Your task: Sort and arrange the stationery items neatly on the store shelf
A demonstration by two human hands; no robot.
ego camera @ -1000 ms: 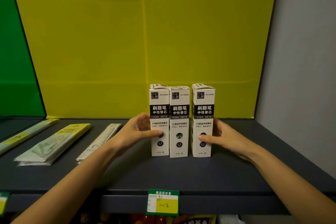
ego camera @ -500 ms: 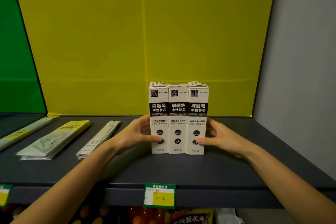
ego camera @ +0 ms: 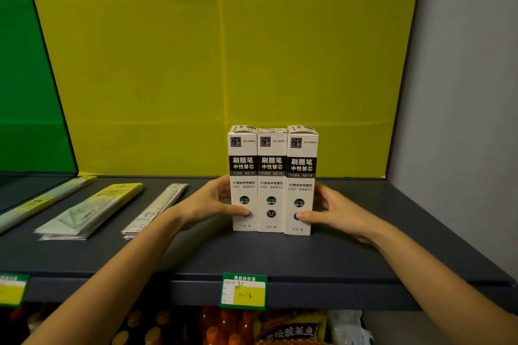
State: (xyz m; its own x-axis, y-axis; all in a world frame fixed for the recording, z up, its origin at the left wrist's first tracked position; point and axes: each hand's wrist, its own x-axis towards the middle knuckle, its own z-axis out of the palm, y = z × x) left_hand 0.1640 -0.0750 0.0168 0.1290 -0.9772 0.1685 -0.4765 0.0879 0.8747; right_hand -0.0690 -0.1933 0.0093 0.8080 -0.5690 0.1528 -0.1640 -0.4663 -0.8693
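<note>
Yellow paper backdrop behind a dark grey metal store shelf, green panel at far left, grey wall at right. Head view, only one: three tall white cardboard refill boxes with black label bands stand upright, side by side and touching, toward the back of the shelf, right of centre. Left hand is wrapped on the outer side of the left box, thumb across its front face; right hand mirrors it on the right box, thumb on the front. Both hands are closed on the row from opposite sides, squeezing it as one block. Right box front sits slightly proud of and lower than the other two, so faces aren't flush yet. Flat clear-sleeved packets with yellow cards and a pale ruler pack lie angled to the left, well apart from the boxes. Green-and-yellow price tag hangs on the shelf lip, just left of the row. Step looks like squaring up the box row. Next move likely needs a light push on the right box to level the fronts, then release without tipping; tall narrow boxes will topple easily.
</note>
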